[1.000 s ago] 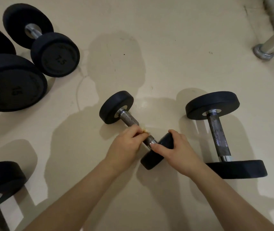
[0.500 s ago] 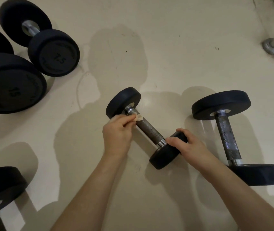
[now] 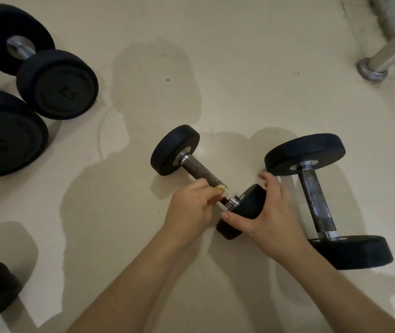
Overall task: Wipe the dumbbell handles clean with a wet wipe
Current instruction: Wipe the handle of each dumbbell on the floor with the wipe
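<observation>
A pale cream floor spreads out on every side of the grip. Far up and to the right of it, a shiny metal leg slants down to a round foot that rests on the floor. Beyond that leg, in the corner, there is something pale and folded, too blurred to name. Above the grip and a little left lies a broad soft shadow, with faint scratches and one small dark speck inside it. Left of the grip and higher, a thin curved line runs over the floor. Tiny dark marks sit up and right, nearer than the foot.
</observation>
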